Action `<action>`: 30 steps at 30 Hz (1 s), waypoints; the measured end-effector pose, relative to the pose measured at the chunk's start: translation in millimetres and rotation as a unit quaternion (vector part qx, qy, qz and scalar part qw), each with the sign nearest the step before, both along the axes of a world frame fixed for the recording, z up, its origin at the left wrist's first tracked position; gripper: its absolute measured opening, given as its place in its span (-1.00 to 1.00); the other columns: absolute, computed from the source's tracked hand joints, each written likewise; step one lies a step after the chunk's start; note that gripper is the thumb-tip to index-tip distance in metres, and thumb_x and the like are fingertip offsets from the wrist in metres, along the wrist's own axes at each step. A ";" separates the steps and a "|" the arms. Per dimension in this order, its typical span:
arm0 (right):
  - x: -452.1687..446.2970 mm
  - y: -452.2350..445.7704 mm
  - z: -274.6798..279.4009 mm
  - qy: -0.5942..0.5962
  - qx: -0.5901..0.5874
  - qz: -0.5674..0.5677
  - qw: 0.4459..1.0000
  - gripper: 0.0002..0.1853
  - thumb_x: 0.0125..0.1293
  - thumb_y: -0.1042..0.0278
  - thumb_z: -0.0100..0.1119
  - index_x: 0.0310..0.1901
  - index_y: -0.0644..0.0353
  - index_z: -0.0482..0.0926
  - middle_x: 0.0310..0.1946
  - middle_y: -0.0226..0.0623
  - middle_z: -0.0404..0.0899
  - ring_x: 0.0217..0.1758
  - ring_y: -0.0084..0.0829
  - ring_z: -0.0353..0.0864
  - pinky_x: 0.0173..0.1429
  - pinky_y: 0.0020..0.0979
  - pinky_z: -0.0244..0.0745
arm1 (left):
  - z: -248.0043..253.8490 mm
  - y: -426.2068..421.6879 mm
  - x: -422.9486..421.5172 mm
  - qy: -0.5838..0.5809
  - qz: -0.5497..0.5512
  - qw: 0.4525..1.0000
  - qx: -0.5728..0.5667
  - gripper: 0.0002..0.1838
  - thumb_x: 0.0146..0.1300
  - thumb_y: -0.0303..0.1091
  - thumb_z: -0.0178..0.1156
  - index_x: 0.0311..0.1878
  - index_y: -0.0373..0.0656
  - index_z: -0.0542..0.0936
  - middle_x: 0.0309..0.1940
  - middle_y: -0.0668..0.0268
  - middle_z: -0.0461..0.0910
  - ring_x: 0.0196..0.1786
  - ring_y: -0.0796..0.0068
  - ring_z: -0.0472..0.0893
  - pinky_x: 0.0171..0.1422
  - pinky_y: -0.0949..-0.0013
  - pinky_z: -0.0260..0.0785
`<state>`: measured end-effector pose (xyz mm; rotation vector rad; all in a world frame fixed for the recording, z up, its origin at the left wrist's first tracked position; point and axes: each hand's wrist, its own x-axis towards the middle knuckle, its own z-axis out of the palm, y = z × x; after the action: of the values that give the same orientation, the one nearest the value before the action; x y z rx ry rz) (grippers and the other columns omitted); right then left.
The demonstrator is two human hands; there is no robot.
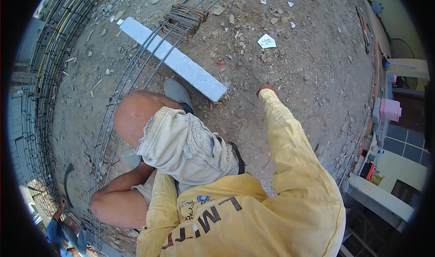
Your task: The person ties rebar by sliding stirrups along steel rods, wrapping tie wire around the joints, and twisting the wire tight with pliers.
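Note:
My right hand (pixel 266 88) reaches forward over the dirt, at the end of a long yellow sleeve (pixel 290 139). It looks closed, but it is small and seen from behind, so whatever its fingers hold is hidden. Thin wire-like lines lie on the ground near it. To its left rests a pale grey concrete-like beam (pixel 181 67). My left sleeve (pixel 164 196) runs down between my legs, and my left hand is hidden behind my thigh and shorts (pixel 186 144). Long steel rebars (pixel 149 44) pass beside my knee, with a bundle of bent stirrups (pixel 186 19) around them.
A tall rebar cage (pixel 41 89) curves along the left. Stones and a white broken tile piece (pixel 267 41) lie on the dirt. A pink container (pixel 390 110) stands at a building's edge on the right. Another person in blue (pixel 68 234) is at the lower left.

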<state>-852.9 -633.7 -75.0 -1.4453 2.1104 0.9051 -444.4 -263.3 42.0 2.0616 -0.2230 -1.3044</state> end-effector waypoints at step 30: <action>47.3 -2.4 -55.0 -0.155 -0.024 0.027 0.987 -0.30 0.12 -0.03 0.19 0.35 -0.08 0.38 0.50 -0.06 0.01 0.55 0.03 -0.03 0.54 -0.08 0.01 | -11.3 -8.1 -28.2 0.034 0.018 0.999 0.026 -0.63 0.34 -0.17 0.16 0.07 -0.23 0.56 -0.14 0.23 0.65 -0.19 0.44 0.61 -0.10 0.33 0.44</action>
<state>-805.5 -636.1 -130.0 -1.5618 1.8818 0.6063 -472.6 -271.4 30.8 2.0522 -0.1225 -1.3694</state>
